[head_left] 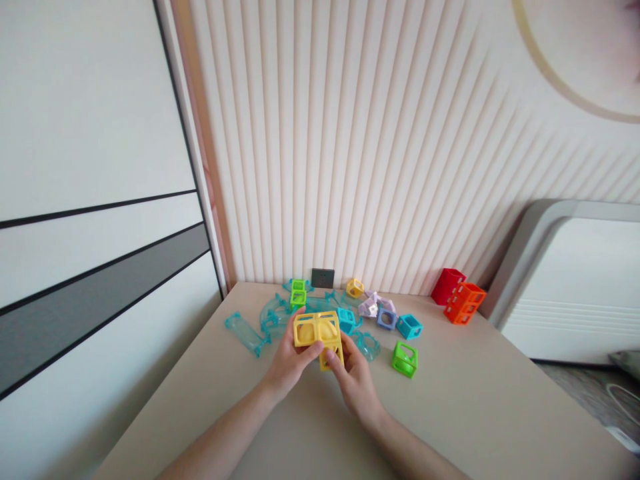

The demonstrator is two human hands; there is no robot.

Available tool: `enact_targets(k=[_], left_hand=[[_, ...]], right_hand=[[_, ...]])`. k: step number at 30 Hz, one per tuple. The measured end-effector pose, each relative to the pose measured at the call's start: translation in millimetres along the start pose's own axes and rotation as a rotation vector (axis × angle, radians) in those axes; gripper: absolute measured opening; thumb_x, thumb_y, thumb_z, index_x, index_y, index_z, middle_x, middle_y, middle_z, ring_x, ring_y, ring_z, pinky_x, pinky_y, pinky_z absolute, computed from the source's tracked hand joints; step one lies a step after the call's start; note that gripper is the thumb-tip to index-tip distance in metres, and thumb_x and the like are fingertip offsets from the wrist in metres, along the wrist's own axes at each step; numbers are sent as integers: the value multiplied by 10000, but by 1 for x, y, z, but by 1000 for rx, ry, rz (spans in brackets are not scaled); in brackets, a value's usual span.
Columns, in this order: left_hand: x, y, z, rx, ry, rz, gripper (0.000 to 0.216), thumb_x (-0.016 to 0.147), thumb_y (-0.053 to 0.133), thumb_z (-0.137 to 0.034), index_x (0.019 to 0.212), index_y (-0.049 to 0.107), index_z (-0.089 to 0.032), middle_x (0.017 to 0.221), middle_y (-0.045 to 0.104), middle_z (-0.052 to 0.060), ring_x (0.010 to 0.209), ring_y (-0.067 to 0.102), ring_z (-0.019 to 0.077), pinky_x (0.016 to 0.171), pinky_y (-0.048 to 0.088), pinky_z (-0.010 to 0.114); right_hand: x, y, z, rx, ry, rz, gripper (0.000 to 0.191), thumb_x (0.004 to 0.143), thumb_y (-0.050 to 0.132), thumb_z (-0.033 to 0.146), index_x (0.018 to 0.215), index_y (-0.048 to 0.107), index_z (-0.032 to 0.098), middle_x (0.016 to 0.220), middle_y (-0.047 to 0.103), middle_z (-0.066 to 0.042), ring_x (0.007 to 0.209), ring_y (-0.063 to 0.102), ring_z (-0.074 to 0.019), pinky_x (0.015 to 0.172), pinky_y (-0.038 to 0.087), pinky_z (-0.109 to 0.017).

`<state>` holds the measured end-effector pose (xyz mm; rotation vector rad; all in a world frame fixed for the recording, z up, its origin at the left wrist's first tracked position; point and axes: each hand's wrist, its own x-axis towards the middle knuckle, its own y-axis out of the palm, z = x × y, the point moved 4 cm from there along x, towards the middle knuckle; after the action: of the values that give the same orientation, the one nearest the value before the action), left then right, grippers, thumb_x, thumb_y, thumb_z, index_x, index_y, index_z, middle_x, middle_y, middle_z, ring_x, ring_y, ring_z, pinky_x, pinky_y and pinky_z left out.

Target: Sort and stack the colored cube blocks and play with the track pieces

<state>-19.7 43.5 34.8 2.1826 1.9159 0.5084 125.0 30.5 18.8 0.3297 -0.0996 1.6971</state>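
Observation:
Above the table, both hands hold yellow hollow cube blocks (316, 328) that touch one another. Two of them sit side by side on top, and another is below at the right. My left hand (293, 360) is closed round the left side of the upper pair, its thumb across the front. My right hand (354, 379) grips the lower yellow block (325, 360), thumb on its near face. Whether the lower block is fixed to the upper ones I cannot tell. Behind the hands lies a teal cube block (346, 320), close to the yellow ones.
Clear teal track pieces (245, 333) lie left and behind. Green blocks (299, 293) stand at the back. To the right are a green block (405, 360), a blue block (410, 327), a purple block (387, 319), and red (447, 287) and orange blocks (464, 305) near the wall.

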Motion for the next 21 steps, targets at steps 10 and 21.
enact_targets(k=[10, 21], left_hand=[[2, -3, 1, 48, -10, 32, 847, 718, 818, -428, 1421, 379, -253, 1180, 700, 79, 1092, 685, 267, 1002, 514, 451], [-1, 3, -3, 59, -21, 90, 785, 739, 790, -438, 1400, 396, -285, 1213, 684, 80, 1130, 668, 275, 1005, 514, 460]], right_hand=[[3, -3, -1, -8, 21, -48, 510, 859, 622, 632, 1184, 651, 241, 1051, 734, -72, 882, 702, -244, 759, 600, -365], [1, -7, -2, -54, -16, -80, 463, 877, 643, 573, 1157, 639, 205, 1074, 731, -95, 900, 692, -236, 790, 571, -345]])
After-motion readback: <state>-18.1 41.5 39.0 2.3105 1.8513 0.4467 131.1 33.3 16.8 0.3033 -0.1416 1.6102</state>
